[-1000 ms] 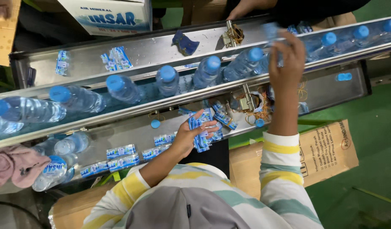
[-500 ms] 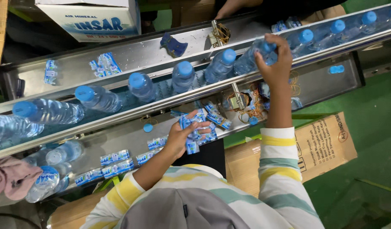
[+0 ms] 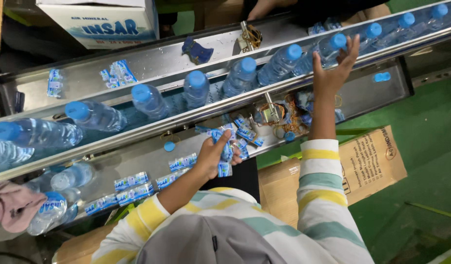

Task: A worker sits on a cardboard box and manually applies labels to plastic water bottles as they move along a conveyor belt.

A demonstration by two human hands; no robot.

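Two hands work at the line I am watching from above: my view shows the left hand (image 3: pixel 216 155) closed around a bunch of small blue-and-white labels (image 3: pixel 235 139), held just over the near steel tray (image 3: pixel 147 159). More labels lie loose on that tray (image 3: pixel 130 181) beside a blue cap (image 3: pixel 170 146). The right hand (image 3: pixel 333 68) is raised with fingers spread wide, holding nothing, its fingertips at a capped bottle (image 3: pixel 328 49) on the conveyor (image 3: pixel 176 105). Capped bottles run along the conveyor in a slanting row, among them one at the middle (image 3: pixel 196 88) and one far left (image 3: pixel 32 133). Across the belt lie further labels (image 3: pixel 119 72) and a dark blue cloth (image 3: pixel 197 50), with a white carton (image 3: pixel 106 22) behind. Another person's hand (image 3: pixel 264 7) shows at the top edge. Cardboard (image 3: pixel 372 164) lies on the green floor (image 3: pixel 426 127).
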